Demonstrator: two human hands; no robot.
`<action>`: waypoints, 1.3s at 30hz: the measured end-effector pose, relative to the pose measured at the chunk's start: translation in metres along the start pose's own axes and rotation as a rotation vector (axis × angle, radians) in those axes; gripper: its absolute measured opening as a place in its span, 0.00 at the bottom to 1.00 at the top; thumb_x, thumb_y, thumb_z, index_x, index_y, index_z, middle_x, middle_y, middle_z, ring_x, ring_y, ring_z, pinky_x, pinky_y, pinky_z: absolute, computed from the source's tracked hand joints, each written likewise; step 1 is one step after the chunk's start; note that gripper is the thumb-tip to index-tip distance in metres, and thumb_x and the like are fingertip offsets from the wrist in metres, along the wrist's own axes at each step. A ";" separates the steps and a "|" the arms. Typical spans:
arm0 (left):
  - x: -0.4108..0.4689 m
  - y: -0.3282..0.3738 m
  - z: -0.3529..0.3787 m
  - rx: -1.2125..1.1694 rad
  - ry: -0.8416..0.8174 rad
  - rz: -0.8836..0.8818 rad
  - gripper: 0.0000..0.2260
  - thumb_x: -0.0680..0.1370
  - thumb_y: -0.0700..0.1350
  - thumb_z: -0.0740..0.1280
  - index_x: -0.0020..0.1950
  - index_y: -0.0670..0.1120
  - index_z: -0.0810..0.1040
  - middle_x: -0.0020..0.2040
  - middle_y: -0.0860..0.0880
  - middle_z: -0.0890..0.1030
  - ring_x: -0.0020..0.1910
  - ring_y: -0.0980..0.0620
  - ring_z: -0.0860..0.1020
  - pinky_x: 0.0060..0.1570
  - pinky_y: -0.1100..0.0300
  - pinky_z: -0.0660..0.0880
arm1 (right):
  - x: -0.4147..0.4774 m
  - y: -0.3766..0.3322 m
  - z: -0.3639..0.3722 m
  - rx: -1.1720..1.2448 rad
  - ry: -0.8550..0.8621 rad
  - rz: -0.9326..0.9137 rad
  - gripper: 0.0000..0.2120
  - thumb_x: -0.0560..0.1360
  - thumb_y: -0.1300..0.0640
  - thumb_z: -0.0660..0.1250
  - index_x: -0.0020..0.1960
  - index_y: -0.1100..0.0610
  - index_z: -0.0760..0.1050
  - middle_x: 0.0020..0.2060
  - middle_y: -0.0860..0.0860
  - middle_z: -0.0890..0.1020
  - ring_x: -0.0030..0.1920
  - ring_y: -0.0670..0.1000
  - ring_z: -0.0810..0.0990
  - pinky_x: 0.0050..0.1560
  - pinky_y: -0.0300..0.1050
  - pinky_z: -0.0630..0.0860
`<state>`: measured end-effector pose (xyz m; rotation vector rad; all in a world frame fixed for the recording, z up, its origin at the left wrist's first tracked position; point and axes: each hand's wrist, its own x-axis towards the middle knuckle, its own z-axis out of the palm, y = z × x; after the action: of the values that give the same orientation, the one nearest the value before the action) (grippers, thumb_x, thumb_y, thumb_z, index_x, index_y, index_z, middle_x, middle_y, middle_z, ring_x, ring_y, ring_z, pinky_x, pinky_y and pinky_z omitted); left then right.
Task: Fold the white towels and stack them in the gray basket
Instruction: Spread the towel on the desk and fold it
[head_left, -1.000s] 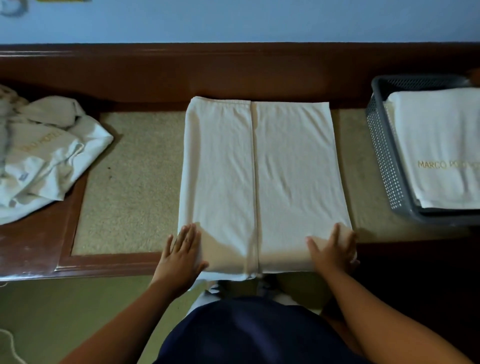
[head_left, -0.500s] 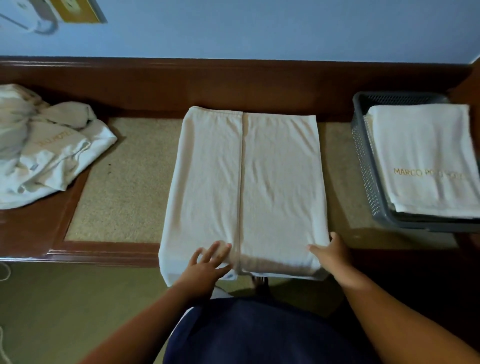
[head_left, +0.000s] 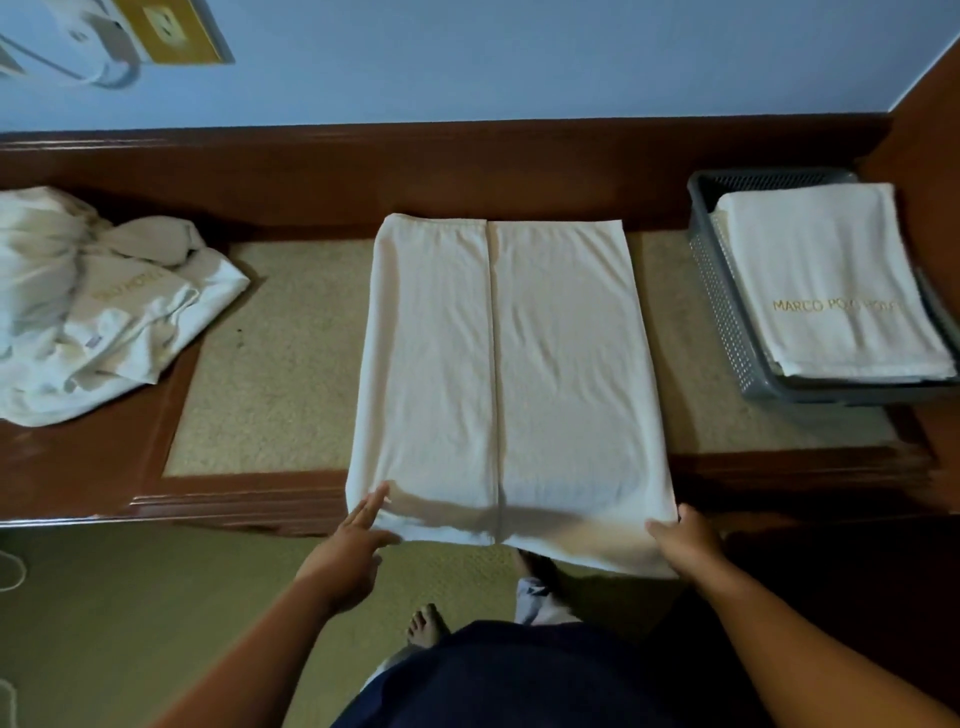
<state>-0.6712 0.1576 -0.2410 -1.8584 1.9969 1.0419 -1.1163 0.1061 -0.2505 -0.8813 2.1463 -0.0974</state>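
Lying flat in the middle of the table (head_left: 779, 467), the towel (head_left: 509, 364) has both long sides folded in to meet along a centre line. Its near edge overhangs the table's front, between the two hands. The left hand (head_left: 345, 551) rests on the near left corner with its fingers stretched straight across the cloth, gripping nothing. The right hand (head_left: 685, 545) grips the near right corner, thumb on top and fingers curled round the side edge.

The right fingertips are hidden under the cloth, and the overhanging strip is in shadow. A heap of towels (head_left: 93, 312) at the table's left end is cut off by the frame, its gold lettering too crumpled to read.

The gray basket (head_left: 722, 291) stands at the right end, well apart from the hands and partly cut off. It holds folded towels (head_left: 831, 291); the top one reads "MARCO PO", the rest being blurred. How many lie beneath cannot be counted.
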 end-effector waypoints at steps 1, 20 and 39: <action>-0.009 -0.009 0.000 -0.056 0.011 -0.013 0.20 0.81 0.41 0.65 0.66 0.63 0.75 0.81 0.60 0.38 0.81 0.54 0.51 0.76 0.53 0.64 | -0.006 -0.004 0.001 0.012 0.027 0.001 0.22 0.77 0.56 0.70 0.67 0.64 0.72 0.60 0.63 0.79 0.57 0.64 0.79 0.57 0.54 0.76; -0.111 -0.079 -0.009 -0.393 0.232 -0.128 0.12 0.81 0.46 0.67 0.64 0.58 0.78 0.76 0.53 0.69 0.55 0.60 0.78 0.55 0.62 0.74 | -0.207 -0.151 0.221 -0.433 -0.650 -0.800 0.17 0.79 0.64 0.56 0.63 0.50 0.72 0.53 0.55 0.78 0.49 0.57 0.78 0.44 0.47 0.72; 0.023 0.022 -0.045 -0.485 0.356 -0.213 0.25 0.81 0.48 0.66 0.77 0.48 0.66 0.74 0.49 0.69 0.70 0.47 0.71 0.69 0.50 0.70 | -0.082 -0.157 0.091 -0.413 -0.345 -0.760 0.13 0.82 0.58 0.59 0.64 0.49 0.74 0.62 0.47 0.77 0.60 0.47 0.77 0.59 0.43 0.75</action>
<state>-0.6825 0.1103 -0.2144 -2.6039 1.7609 1.2893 -0.9285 0.0585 -0.2054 -1.7788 1.4366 0.1166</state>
